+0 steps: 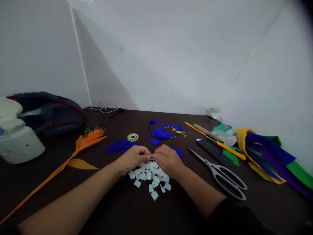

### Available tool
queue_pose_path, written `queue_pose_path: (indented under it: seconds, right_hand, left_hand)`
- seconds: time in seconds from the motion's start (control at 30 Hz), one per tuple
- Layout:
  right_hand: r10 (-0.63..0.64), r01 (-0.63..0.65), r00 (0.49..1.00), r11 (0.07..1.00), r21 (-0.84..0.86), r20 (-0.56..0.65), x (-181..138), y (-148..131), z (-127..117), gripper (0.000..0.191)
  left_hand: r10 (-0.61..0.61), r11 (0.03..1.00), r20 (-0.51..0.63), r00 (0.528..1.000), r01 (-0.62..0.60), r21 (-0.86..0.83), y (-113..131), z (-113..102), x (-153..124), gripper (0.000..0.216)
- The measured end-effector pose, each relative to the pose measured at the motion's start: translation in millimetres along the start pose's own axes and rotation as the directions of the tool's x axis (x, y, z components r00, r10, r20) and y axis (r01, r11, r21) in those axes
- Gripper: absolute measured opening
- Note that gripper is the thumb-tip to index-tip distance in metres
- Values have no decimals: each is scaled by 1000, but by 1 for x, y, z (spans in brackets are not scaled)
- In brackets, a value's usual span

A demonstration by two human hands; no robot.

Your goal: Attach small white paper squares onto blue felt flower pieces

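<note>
My left hand [136,159] and my right hand [168,160] meet at the fingertips over a heap of small white squares [154,179] on the dark table. Both hands are closed in a pinch; what lies between the fingers is too small to make out. Just beyond my left hand lies a bundle of thin blue strips [120,146], with a yellow-rimmed roll of tape [132,137] behind it. Folded blue pieces [161,133] and yellow curled bits [178,131] lie past my right hand.
Scissors [220,174], a black bar [215,152] and a yellow cutter [231,150] lie right, near coloured strips [269,156]. An orange paper flower [91,137] with a long stem lies left. A white pot [22,143] and a dark bag [56,112] stand far left.
</note>
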State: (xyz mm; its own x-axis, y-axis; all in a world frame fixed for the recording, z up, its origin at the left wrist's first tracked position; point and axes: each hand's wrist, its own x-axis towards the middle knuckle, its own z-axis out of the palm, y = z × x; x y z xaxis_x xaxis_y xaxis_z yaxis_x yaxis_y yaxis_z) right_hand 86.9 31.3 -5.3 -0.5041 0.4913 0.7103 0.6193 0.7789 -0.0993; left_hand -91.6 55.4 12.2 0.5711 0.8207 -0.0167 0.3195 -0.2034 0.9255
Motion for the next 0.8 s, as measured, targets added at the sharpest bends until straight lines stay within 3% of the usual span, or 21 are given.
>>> queue_pose_path:
  seconds: [0.1,0.17,0.27,0.33,0.4,0.5,0.57,0.67,0.8]
  right_hand:
    - [57,-59,998,995,80,24,0,0,3,15]
    - [184,-190,982,965,180,46,1,0,5,11]
    - [481,-503,864,802,321,152,4,0,7,6]
    - [587,-619,782,699,358,208,5,-1,7,5]
    - [576,-592,800,715,372,167,6,-2,5,6]
    - [400,-393,915,859,327,49,6,-3,2,7]
    - [273,-270,962,925,268,27,5,-3,0,9]
    - [193,-191,981,957,219,15,3,-3,0,10]
    - [255,-246,967,935,256,0,3,-3,2,9]
  left_hand:
    - [23,989,-31,999,-18,146,0,0,1,12]
    - [140,923,-71,988,-104,370,1,1,1,10]
    - [353,712,-69,933,-220,667,3,3,0,7]
    - [405,645,-61,912,-237,727,4,4,0,7]
    - [365,718,-77,928,-227,658,5,4,0,12]
    - [222,902,-31,975,-193,385,5,2,0,24]
    - [161,953,22,987,-161,256,4,1,0,28]
    - [123,968,27,992,-126,218,4,0,1,25]
    - [107,949,-45,993,-89,304,4,2,1,15]
